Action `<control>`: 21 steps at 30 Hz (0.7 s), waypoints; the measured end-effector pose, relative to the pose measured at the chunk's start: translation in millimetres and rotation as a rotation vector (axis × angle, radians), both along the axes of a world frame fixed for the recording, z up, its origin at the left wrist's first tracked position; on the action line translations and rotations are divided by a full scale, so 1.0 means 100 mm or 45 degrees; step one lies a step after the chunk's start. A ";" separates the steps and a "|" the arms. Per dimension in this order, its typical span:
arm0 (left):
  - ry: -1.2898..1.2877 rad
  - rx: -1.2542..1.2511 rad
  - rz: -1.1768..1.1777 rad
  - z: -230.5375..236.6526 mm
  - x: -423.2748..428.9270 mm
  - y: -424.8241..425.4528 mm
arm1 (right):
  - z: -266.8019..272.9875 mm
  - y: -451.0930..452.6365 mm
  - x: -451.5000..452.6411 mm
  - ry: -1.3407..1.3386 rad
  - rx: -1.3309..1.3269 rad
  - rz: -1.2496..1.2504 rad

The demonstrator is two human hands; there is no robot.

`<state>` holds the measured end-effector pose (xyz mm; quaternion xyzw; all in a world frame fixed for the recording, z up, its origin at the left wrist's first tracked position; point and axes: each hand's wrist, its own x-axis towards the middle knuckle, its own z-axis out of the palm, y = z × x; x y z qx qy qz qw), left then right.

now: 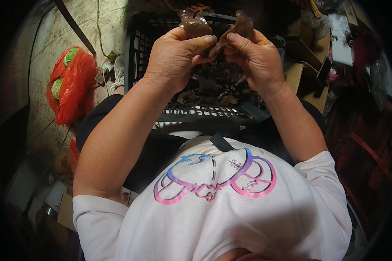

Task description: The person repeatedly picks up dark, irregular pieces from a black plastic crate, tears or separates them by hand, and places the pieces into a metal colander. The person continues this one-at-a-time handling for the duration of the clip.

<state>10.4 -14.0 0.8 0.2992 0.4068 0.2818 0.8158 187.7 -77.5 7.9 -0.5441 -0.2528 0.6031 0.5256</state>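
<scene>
Between finger and thumb, my left hand (173, 55) pinches a glossy brown piece of wood ear fungus (196, 26). My right hand (258, 58) grips another brown, thin flap of wood ear fungus (241, 26), whose lower end reaches down to the left thumb. Whether the two flaps are still joined cannot be told, as the fingers cover the middle. Both hands are held above a black plastic crate (199, 118) with slotted walls. Inside it lies a heap of dark, wet wood ear fungus (215, 83), partly hidden by the hands.
Left on the tiled floor (42, 78) sits a red plastic bag (73, 88) with green cabbages showing. A white shoe (118, 73) is beside the crate. Cardboard boxes (293, 76) and clear plastic wrapping (321, 24) crowd the right side.
</scene>
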 end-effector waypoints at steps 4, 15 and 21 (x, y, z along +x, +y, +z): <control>-0.017 0.032 0.103 -0.02 0.00 0.00 | -0.01 0.00 0.00 -0.022 0.021 -0.038; 0.254 0.231 0.066 -0.04 -0.08 0.10 | -0.02 0.05 0.11 -0.158 -0.046 -0.009; 0.174 0.449 -0.164 0.08 0.03 -0.04 | -0.03 0.04 0.02 0.082 -0.112 0.179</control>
